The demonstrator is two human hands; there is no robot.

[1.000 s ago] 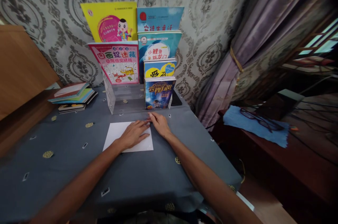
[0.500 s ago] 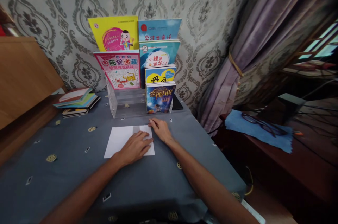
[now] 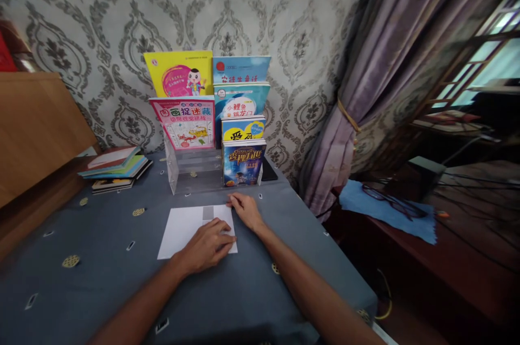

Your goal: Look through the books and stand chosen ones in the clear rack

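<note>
A white sheet of paper [image 3: 181,228] lies flat on the grey-blue tablecloth [image 3: 101,274]. My left hand [image 3: 208,245] rests palm down on the sheet's near right part, fingers loosely curled. My right hand [image 3: 245,210] presses its fingertips on the sheet's far right corner. A grey strip shows on the paper's far edge between the hands. Just behind the paper stands a clear acrylic book stand [image 3: 174,163] holding several children's books, the nearest one dark blue [image 3: 242,162].
A stack of thin books [image 3: 115,167] lies at the table's far left beside a wooden panel [image 3: 32,128]. Purple curtains [image 3: 365,79] hang to the right. A lower side surface holds a blue cloth [image 3: 388,209] with glasses on it.
My left hand slid back toward me along the sheet, uncovering a grey strip at its far edge. The right hand stayed at the corner. The camera view tilted upward.
</note>
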